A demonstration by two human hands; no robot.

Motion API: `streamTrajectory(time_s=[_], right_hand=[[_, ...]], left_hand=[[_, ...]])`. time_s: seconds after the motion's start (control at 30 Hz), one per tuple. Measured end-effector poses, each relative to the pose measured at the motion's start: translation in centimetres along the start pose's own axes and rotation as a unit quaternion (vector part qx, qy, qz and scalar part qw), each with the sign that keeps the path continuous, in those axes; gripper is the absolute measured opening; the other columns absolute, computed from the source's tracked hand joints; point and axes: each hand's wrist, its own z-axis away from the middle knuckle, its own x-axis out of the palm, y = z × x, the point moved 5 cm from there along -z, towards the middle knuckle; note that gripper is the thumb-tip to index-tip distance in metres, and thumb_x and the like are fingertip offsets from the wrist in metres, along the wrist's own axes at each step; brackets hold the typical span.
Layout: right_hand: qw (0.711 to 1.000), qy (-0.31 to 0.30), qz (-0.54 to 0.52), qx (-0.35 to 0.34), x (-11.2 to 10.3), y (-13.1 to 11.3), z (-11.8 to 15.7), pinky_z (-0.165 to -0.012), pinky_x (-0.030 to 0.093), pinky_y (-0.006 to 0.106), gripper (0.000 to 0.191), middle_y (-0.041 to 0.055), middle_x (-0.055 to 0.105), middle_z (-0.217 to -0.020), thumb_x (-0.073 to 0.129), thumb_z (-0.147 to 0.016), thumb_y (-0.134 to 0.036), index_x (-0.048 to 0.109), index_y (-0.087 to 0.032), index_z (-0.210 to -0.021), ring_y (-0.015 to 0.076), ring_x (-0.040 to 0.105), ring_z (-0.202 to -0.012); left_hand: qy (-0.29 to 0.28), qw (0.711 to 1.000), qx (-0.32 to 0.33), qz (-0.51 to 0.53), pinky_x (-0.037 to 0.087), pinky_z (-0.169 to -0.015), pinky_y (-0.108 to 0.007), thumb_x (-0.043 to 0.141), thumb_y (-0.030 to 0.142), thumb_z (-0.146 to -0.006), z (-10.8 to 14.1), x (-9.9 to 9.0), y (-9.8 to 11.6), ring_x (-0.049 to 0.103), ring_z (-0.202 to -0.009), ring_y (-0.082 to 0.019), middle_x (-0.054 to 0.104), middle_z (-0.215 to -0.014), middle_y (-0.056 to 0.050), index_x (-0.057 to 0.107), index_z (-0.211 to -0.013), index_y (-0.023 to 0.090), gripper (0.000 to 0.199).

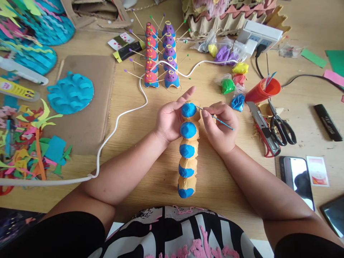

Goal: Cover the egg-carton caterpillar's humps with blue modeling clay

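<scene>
A strip of egg-carton cups (191,163) in tan points away from me, each cup capped with a smooth blue patch that looks like modelling clay. My left hand (170,120) grips its far end from the left, thumb against the side and index finger stretched out past it. Pinched in my right hand (220,127) is a thin blue stick (225,124). Its tip reaches the edge of the farthest blue cap (189,110). Beyond stand two decorated egg-carton strips, one with red faces (151,64) and one with purple faces (170,61), with cotton swabs sticking out.
A white cable (118,123) snakes across the table to a power strip (259,34). Bagged clay (228,86), an orange cup (263,89), a utility knife (264,129), scissors (282,125) and a phone (298,179) lie rightward. Leftward are cardboard (88,132) and paper scraps (29,147).
</scene>
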Motion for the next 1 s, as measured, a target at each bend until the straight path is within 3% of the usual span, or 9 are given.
streamTrajectory(time_s=[0.17, 0.33, 0.5, 1.0], right_hand=[[0.994, 0.003, -0.078, 0.081, 0.1, 1.8, -0.5, -0.074, 0.054, 0.033, 0.039, -0.0009, 0.066, -0.081, 0.088, -0.091, -0.062, 0.073, -0.026, -0.085, 0.0156, 0.062, -0.077], [0.952, -0.015, -0.226, 0.205, 0.7, 3.8, -0.9, -0.069, 0.050, 0.028, 0.049, -0.0037, 0.059, -0.075, 0.096, -0.081, -0.066, 0.069, -0.025, -0.081, 0.0124, 0.054, -0.070], [0.944, -0.040, -0.255, 0.205, 1.0, 3.2, -0.9, -0.072, 0.050, 0.029, 0.046, -0.0034, 0.060, -0.075, 0.097, -0.081, -0.061, 0.069, -0.025, -0.080, 0.0122, 0.053, -0.070], [0.949, -0.041, -0.242, 0.197, 0.8, 3.3, -0.9, -0.071, 0.048, 0.028, 0.044, -0.0034, 0.060, -0.075, 0.096, -0.083, -0.061, 0.071, -0.024, -0.080, 0.0123, 0.054, -0.071]], left_hand=[[0.010, 1.000, 0.002, -0.006, 0.069, -0.078, -0.036, 0.054, 0.037, -0.106, 0.0, 0.1, 0.1, 0.084, -0.080, -0.023, 0.074, -0.071, 0.003, 0.052, -0.166, 0.034, 0.061], [-0.019, 1.000, -0.012, -0.014, 0.069, -0.078, -0.036, 0.050, 0.033, -0.105, 0.1, 0.5, 0.0, 0.085, -0.085, -0.025, 0.076, -0.072, 0.000, 0.052, -0.167, 0.029, 0.063], [-0.024, 0.999, -0.020, -0.008, 0.065, -0.069, -0.032, 0.051, 0.036, -0.105, 0.2, 0.6, -0.1, 0.082, -0.075, -0.023, 0.074, -0.069, 0.001, 0.053, -0.166, 0.028, 0.062], [-0.046, 0.998, -0.033, -0.014, 0.069, -0.078, -0.041, 0.053, 0.033, -0.102, 0.1, 0.6, -0.4, 0.086, -0.088, -0.029, 0.079, -0.076, -0.001, 0.049, -0.169, 0.029, 0.067]])
